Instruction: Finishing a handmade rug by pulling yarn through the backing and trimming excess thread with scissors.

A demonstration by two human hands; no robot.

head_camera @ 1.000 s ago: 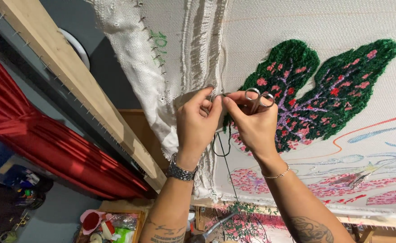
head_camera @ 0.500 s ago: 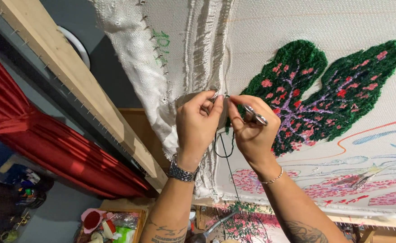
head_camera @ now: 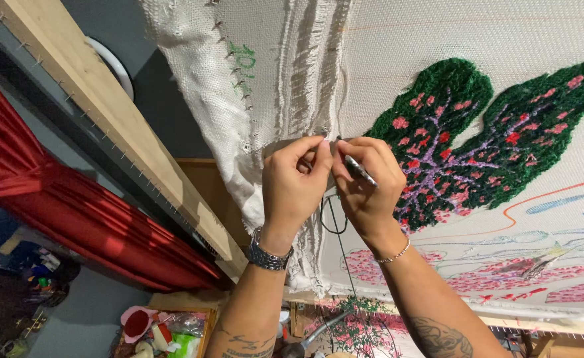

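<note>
A white woven backing cloth (head_camera: 477,40) is stretched on a wooden frame (head_camera: 100,113), with a tufted green leaf shape (head_camera: 497,139) dotted pink and veined purple. My left hand (head_camera: 295,189), with a metal watch at the wrist, pinches the cloth's frayed edge near the leaf. My right hand (head_camera: 371,189), wearing a thin bracelet, holds small scissors (head_camera: 358,171) closed in its fingers, touching the left fingertips. A dark yarn strand (head_camera: 335,219) loops down between my wrists.
Red curtain (head_camera: 73,205) hangs at left. Pink tufted patches and drawn outlines (head_camera: 537,265) cover the lower cloth. A box of yarn and small items (head_camera: 166,328) sits below, and a round white object (head_camera: 113,63) shows behind the frame.
My right hand has closed its fingers around the scissors and moved up to meet the left fingertips at the cloth edge. The view has shifted slightly.
</note>
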